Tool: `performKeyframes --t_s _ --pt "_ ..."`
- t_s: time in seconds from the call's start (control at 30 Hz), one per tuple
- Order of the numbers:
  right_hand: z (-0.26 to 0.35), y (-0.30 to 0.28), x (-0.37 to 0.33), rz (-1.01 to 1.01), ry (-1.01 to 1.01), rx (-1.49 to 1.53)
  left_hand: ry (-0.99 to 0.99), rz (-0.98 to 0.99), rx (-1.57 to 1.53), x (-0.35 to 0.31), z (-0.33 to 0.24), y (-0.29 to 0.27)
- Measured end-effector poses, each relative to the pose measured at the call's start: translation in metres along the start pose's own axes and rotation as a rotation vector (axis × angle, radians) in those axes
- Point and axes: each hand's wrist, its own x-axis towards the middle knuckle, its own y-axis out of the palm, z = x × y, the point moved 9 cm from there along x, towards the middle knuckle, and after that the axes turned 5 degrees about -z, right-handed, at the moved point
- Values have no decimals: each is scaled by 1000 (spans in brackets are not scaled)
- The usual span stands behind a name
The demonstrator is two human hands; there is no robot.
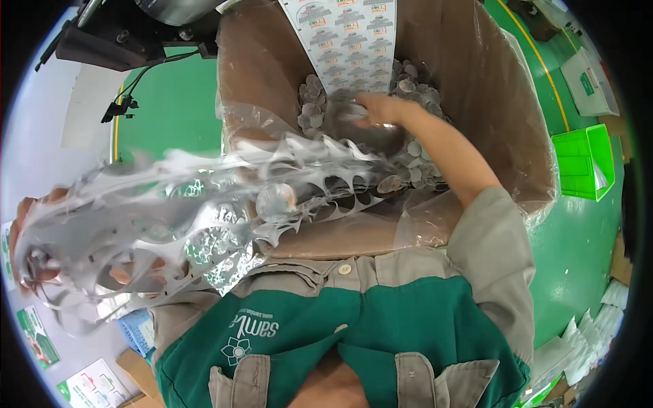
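Note:
A long strip of shiny silver film with round holes punched through it point(224, 177) stretches across in front of me, blurred by motion. At the far left, my left hand point(39, 216) is closed round the bunched end of this strip, its fingers partly seen through the film. My right hand point(377, 112) is over the large carton, beside the strip's other end. Motion smears its fingers, so its grip cannot be made out. Some round silver discs point(277, 202) still hang in the strip. Below lie many loose discs point(311, 112).
The carton point(469, 88) is lined with clear plastic. A printed white web point(347, 41) hangs into it from the top. Dark machine parts point(102, 47) stand at upper left. On the green floor at right are a green bin point(581, 163) and a white box point(588, 85).

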Motion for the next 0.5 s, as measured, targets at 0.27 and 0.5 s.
performKeyframes --t_s 0.27,0.5 --pt "-47 -80 -24 -386 130 -393 -258 -999 346 -34 67 -78" --pt "116 -202 -98 -357 -581 1424 -384 -1008 504 -55 46 -148"
